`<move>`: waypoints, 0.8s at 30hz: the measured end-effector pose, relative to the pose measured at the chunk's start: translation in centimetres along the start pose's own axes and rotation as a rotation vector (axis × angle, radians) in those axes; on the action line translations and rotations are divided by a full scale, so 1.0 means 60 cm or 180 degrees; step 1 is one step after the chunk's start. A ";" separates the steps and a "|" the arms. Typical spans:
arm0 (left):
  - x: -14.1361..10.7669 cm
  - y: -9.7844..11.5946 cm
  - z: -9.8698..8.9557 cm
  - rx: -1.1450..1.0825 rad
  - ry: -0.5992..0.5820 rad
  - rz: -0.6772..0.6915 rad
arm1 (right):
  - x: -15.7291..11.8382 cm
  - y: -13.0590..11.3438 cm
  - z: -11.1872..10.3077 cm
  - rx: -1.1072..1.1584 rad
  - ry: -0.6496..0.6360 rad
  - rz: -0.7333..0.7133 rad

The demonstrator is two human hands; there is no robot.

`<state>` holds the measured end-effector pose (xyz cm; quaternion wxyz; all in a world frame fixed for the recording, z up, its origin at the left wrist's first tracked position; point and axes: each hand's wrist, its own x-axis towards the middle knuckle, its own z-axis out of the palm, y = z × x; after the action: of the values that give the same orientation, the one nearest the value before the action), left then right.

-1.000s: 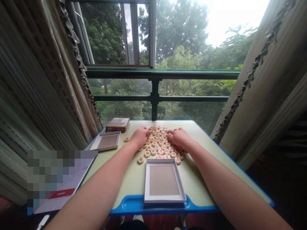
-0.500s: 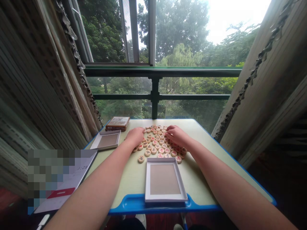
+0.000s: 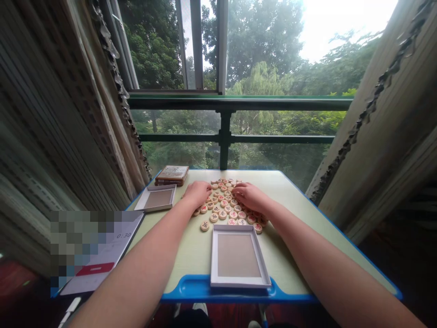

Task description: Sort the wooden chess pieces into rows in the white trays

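Observation:
Round wooden Chinese chess pieces point(image 3: 224, 203) with red and black characters lie in a loose crowd on the table. At the left of the crowd, my left hand point(image 3: 197, 193) has its fingers bent together, with the fingertips closed on a piece point(image 3: 209, 186). My right hand point(image 3: 251, 197) rests over the right side, fingers a little apart and touching pieces; its thumb is hidden and no held piece shows. Both hands cover some of the pieces. Just below the crowd lies a shallow white box tray point(image 3: 214, 255) with a brown bottom.
Another shallow box part point(image 3: 173, 197) lies at the left, in front of a stacked brown box point(image 3: 171, 175). A tablet-like screen point(image 3: 114, 255) sits by the left edge. The table point(image 3: 287, 182) has a blue rim, with a window and green railing point(image 3: 283, 104) behind.
My right hand has moved slightly left over the pieces. My left hand stays at about the same spot. The whole view has shifted a little.

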<state>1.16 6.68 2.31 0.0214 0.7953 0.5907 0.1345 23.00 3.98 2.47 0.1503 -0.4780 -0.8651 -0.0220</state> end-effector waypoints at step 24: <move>0.014 -0.012 0.004 -0.0810 0.0320 -0.0120 | -0.003 -0.009 0.000 -0.0175 -0.0242 -0.0048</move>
<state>0.79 7.72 2.09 0.0950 0.7672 0.5840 0.2477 22.64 3.56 2.47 0.1040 -0.4759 -0.8729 -0.0288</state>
